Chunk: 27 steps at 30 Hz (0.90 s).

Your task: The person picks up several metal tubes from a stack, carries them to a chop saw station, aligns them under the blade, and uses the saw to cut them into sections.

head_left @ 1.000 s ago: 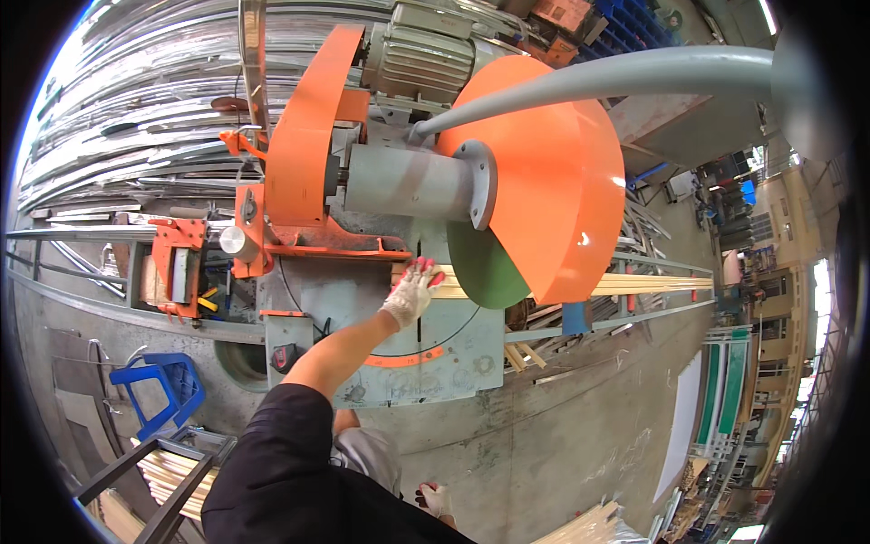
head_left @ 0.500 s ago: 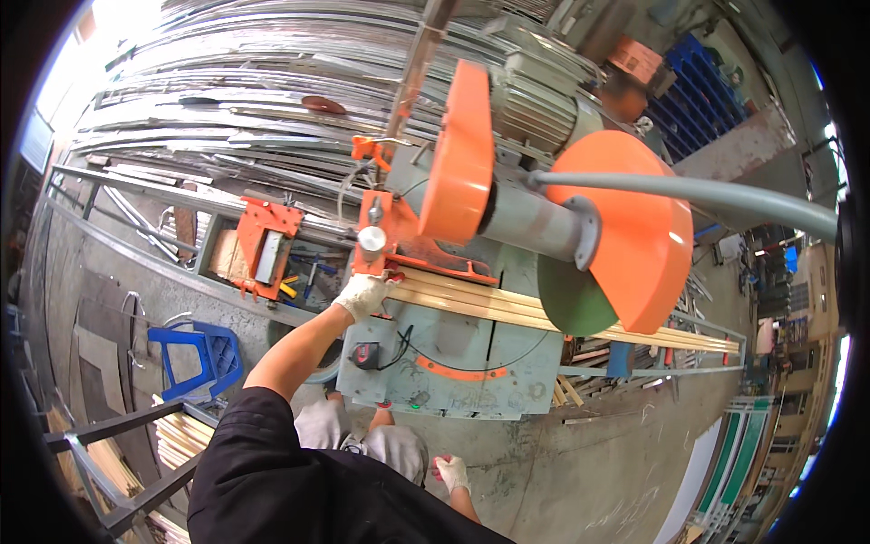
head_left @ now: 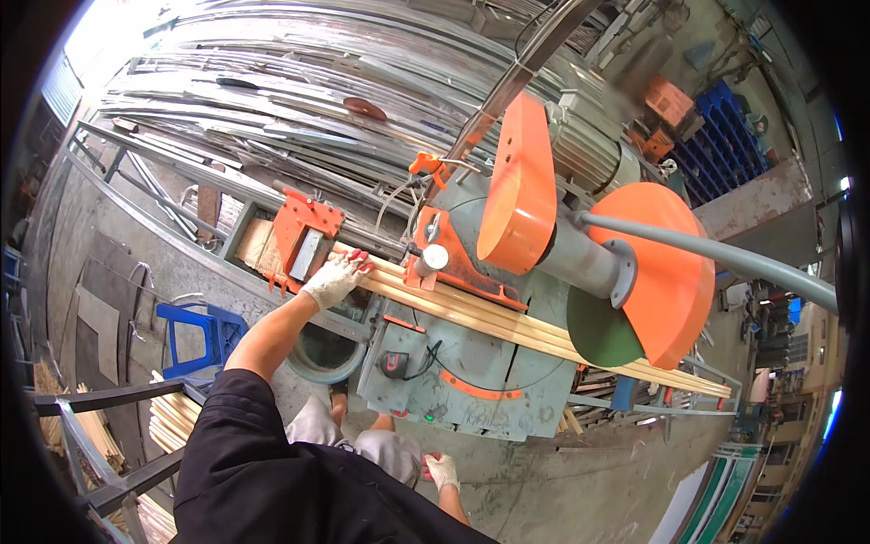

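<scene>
My left hand (head_left: 336,279), in a white glove with red fingertips, is closed over the left part of several long, pale tan strips (head_left: 453,313). The strips lie side by side across the grey saw table (head_left: 471,381), along an orange fence, and pass under the green disc blade (head_left: 594,331). An orange guard (head_left: 666,272) covers much of the blade of the cut-off saw. My right hand (head_left: 441,471), gloved alike, hangs low beside my leg, away from the table. Its fingers are loosely curled, with nothing visible in them.
A long grey handle (head_left: 716,249) reaches right from the saw. An orange clamp block (head_left: 308,231) stands left of the table on a metal rail frame. Metal bars (head_left: 272,91) are piled behind. A blue plastic stool (head_left: 195,340) and a dark metal rack (head_left: 136,480) stand at left.
My left hand has moved left from beside the fence's knob toward the clamp block, and the strips now extend further left with it. The view has shifted; my right hand still hangs low.
</scene>
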Tool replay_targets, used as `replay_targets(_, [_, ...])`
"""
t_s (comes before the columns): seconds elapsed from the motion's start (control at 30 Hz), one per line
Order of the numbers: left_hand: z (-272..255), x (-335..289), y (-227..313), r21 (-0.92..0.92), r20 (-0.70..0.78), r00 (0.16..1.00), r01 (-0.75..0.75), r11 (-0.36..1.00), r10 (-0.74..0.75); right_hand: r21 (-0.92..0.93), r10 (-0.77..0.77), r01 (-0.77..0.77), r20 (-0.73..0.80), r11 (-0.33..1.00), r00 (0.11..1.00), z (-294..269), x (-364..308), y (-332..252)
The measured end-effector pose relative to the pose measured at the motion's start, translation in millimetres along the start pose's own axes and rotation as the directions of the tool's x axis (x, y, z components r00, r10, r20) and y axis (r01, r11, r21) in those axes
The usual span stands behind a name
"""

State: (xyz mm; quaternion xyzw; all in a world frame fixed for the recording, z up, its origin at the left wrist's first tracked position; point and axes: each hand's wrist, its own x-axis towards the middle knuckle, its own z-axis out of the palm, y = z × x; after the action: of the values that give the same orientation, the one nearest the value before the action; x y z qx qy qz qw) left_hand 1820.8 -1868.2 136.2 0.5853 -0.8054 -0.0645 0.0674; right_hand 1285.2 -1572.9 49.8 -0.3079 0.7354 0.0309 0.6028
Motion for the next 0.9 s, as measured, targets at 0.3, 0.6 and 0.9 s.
replay_targets(0.3, [-2, -8, 13, 0.303, 0.050, 0.971, 0.206, 0.930, -0.232, 0.052, -0.055, 0.056, -0.034, 0.997, 0.998, 6, 4, -12])
replay_targets(0.6, [5, 40, 34, 0.197, 0.231, 0.970, 0.031, 0.980, -0.077, -0.265, -0.058, -0.051, -0.388, 0.963, 0.920, -4, 15, -84])
replay_targets(0.9, [24, 36, 0, 0.145, 0.003, 1.000, -0.005, 0.989, 0.005, -0.712, -0.222, 0.012, -0.204, 0.702, 0.953, -46, 44, -96])
